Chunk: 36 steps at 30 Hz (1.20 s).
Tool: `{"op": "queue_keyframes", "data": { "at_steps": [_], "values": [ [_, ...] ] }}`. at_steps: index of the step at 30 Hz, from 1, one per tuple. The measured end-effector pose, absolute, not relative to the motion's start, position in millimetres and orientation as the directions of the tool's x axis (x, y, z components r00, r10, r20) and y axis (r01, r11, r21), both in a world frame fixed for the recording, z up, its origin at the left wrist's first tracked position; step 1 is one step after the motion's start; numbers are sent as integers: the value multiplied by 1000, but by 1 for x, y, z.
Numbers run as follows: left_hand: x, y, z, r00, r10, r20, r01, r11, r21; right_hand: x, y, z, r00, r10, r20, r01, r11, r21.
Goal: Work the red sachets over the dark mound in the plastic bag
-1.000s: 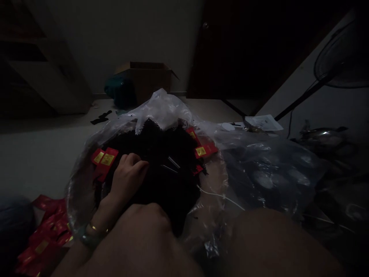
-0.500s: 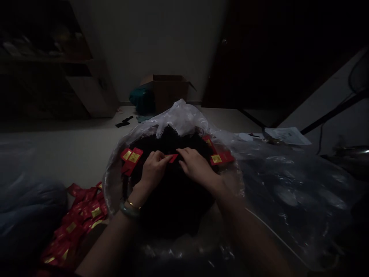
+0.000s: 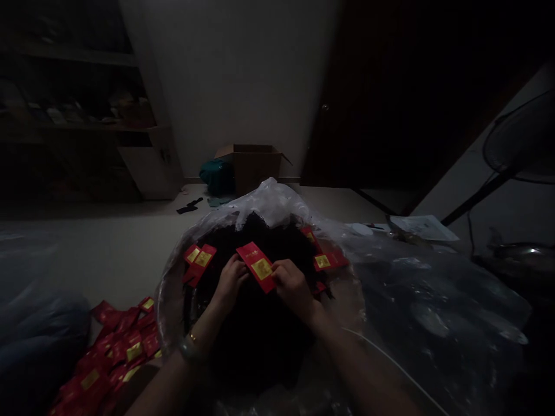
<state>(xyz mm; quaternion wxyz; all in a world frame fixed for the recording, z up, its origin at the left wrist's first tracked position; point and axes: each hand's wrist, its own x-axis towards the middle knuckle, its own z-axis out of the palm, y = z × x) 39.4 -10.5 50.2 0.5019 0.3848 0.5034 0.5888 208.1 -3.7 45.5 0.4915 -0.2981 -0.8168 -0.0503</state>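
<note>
A red packet with a gold label [image 3: 256, 267] is held up, tilted, between my two hands. My left hand [image 3: 232, 280] is closed with its fingers at the packet's left edge. With a pinch, my right hand [image 3: 292, 286] grips its right edge by the gold label. Both hands are above a dark, loose, fine-textured heap [image 3: 260, 329] inside a large clear plastic bag [image 3: 271, 199]. More red packets [image 3: 200, 263] lie on the heap's left side, and others [image 3: 330, 260] on its right.
A pile of red packets [image 3: 115, 346] covers the floor at the left. An open cardboard box [image 3: 258, 167] stands by the wall beside a teal bundle [image 3: 217, 176]. Clear plastic sheeting [image 3: 433, 300] spreads on the right, below a fan [image 3: 524, 141].
The packet between my hands has turned its labelled face up toward me, and my right hand now pinches its edge. The view has tilted up a little.
</note>
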Motion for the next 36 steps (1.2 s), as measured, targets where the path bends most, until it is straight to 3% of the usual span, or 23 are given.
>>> {"op": "queue_keyframes", "data": {
  "at_steps": [2,4,7,10,12,16,21,24,28,31,34,36],
  "values": [
    [41,-14,52,-52,986,-156,-348,128,928,200,-8,40,-395,398,828,558,820,-127],
    [41,-17,55,-13,987,-162,-342,148,928,194,-12,37,-451,402,797,542,833,-113],
    [37,-19,60,-34,993,-116,-268,103,958,192,-13,37,-466,486,739,464,846,-263],
    [35,-20,63,3,996,-85,-199,84,976,196,-11,46,-319,622,716,444,765,-467],
    [37,-22,62,61,996,-57,-150,66,987,200,-7,52,-221,671,708,486,705,-517],
    [46,-27,57,110,993,34,-19,-32,999,206,-1,58,-242,651,719,596,685,-420],
    [50,-27,50,74,995,71,72,-77,994,210,0,52,-290,576,765,616,723,-311],
    [48,-26,48,75,995,67,107,-75,991,211,-3,52,-279,569,774,566,748,-346],
    [46,-27,50,103,991,85,228,-107,968,210,-7,57,-184,658,730,474,710,-521],
    [45,-31,53,38,973,227,545,-211,811,210,-4,58,-117,737,665,424,643,-638],
    [46,-40,58,-45,925,378,878,-144,457,216,6,57,-124,816,565,433,557,-709],
    [46,-45,61,-30,912,408,953,-98,287,225,12,59,-176,847,502,493,517,-699]
  ]
}}
